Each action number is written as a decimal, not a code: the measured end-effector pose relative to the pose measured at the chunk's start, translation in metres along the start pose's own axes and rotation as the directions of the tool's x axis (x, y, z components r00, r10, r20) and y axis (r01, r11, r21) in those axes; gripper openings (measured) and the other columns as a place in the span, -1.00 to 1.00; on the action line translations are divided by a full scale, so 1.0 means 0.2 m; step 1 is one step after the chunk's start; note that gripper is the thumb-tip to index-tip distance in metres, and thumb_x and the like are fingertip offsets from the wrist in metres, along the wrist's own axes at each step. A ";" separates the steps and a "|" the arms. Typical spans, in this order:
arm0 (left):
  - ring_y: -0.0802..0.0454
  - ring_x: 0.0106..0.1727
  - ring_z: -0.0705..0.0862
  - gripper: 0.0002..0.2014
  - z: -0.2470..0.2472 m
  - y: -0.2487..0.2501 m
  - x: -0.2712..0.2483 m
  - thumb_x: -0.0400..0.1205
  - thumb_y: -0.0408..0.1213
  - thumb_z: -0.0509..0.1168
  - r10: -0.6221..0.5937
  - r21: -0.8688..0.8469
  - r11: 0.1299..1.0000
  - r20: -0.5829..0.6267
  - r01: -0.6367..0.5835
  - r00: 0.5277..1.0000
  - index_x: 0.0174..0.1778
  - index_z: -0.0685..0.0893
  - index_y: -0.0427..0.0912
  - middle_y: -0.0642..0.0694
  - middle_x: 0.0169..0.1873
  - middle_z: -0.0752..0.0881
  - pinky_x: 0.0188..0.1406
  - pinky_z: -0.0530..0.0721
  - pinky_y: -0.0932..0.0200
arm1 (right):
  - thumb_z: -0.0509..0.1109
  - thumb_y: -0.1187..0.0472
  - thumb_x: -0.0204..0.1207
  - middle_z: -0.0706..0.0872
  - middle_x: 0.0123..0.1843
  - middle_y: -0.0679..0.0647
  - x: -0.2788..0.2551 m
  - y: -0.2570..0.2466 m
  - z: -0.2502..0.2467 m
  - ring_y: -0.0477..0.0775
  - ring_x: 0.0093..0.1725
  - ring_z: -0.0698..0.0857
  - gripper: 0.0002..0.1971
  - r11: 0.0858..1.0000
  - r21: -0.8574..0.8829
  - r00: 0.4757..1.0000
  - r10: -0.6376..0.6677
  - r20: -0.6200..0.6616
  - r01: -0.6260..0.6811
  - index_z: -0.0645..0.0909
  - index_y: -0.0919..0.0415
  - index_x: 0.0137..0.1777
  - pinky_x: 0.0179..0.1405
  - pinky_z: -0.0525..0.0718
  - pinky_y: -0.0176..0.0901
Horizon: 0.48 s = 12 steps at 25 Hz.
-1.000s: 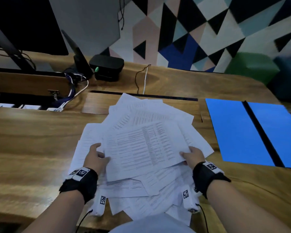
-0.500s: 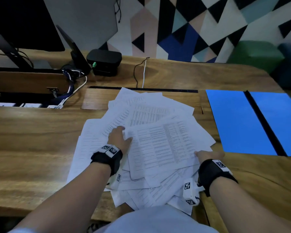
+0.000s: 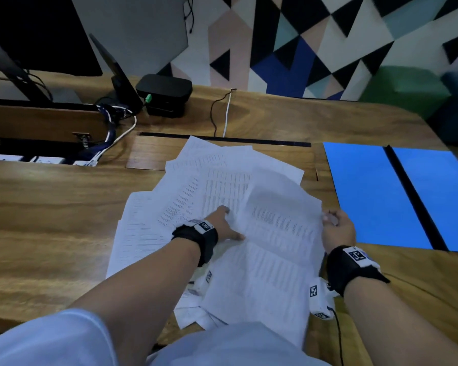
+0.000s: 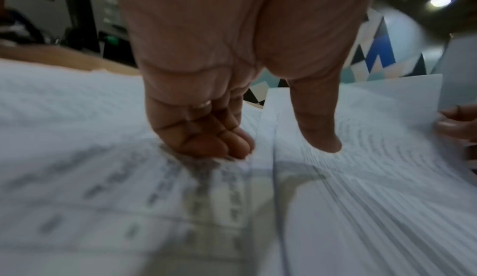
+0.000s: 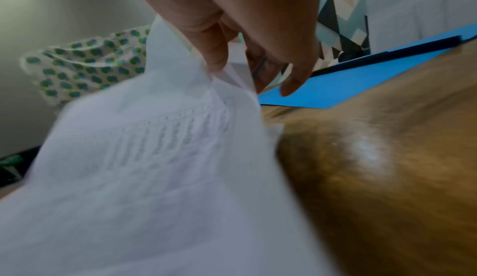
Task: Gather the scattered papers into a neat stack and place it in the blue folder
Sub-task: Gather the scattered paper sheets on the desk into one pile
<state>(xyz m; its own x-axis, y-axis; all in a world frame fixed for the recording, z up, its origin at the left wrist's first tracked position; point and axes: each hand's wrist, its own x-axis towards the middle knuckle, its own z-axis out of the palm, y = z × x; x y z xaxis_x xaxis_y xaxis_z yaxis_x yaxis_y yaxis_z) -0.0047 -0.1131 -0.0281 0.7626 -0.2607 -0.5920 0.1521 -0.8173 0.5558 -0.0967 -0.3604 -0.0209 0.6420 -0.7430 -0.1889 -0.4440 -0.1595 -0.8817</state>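
Observation:
White printed papers (image 3: 275, 233) lie fanned in a loose pile on the wooden table (image 3: 50, 220). My right hand (image 3: 333, 223) pinches the right edge of the top sheets between thumb and fingers (image 5: 216, 55) and holds that edge raised. My left hand (image 3: 222, 225) is at the left edge of these sheets. Its bent fingers (image 4: 219, 137) press on the lower papers (image 4: 90, 158), and its thumb lies over the upper sheets. The blue folder (image 3: 368, 194) lies open and flat to the right of the pile, its black spine (image 3: 413, 196) showing.
At the back left stand a monitor base, a black box (image 3: 164, 93) and a tangle of cables (image 3: 111, 128). A cable slot (image 3: 249, 140) runs behind the papers. The pile overhangs the table's near edge by my body.
My left hand has moved from the pile's left side up and right to the top sheets. My right hand has taken these sheets by their right edge and lifted it.

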 end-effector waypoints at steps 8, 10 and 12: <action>-0.05 -0.16 0.61 -0.79 -0.08 -0.15 -0.08 0.42 -0.37 0.48 -0.110 -0.469 0.881 -0.326 -0.060 0.939 -0.31 0.54 -0.11 -0.05 -0.36 0.62 -0.27 0.59 0.23 | 0.36 0.16 0.53 0.69 0.17 0.14 -0.02 -0.17 0.18 0.15 0.04 0.65 -0.83 0.992 0.115 0.981 -0.064 0.185 0.044 0.57 -0.18 0.00 0.13 0.62 0.09; -0.05 -0.19 0.52 -0.74 -0.14 -0.23 -0.07 0.48 -0.43 0.39 -0.225 -0.477 0.879 -0.440 -0.014 0.869 -0.36 0.44 -0.09 -0.04 -0.42 0.51 -0.41 0.43 0.24 | 0.41 0.07 0.50 0.62 0.35 0.21 -0.05 -0.11 0.20 0.22 0.24 0.63 -0.58 0.990 -0.128 0.982 0.076 0.170 -0.054 0.49 0.11 0.35 0.27 0.55 0.08; -0.09 -0.12 0.54 -0.89 -0.19 -0.27 -0.09 0.52 -0.41 0.34 -0.294 -0.478 0.878 -0.466 0.042 0.835 -0.13 0.55 -0.17 -0.11 -0.25 0.59 -0.20 0.52 0.18 | 0.40 0.05 0.51 0.58 0.39 0.25 -0.10 -0.05 0.22 0.29 0.35 0.57 -0.48 0.933 -0.324 0.955 0.226 0.194 -0.156 0.44 0.25 0.41 0.31 0.51 0.04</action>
<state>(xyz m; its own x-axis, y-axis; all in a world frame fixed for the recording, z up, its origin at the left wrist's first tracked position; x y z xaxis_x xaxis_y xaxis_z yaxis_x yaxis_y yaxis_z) -0.0030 -0.0437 -0.0247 0.8849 0.2619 -0.3851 0.4656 -0.4826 0.7418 -0.0777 -0.3155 -0.0277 0.6333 -0.6196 -0.4636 -0.7169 -0.2441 -0.6531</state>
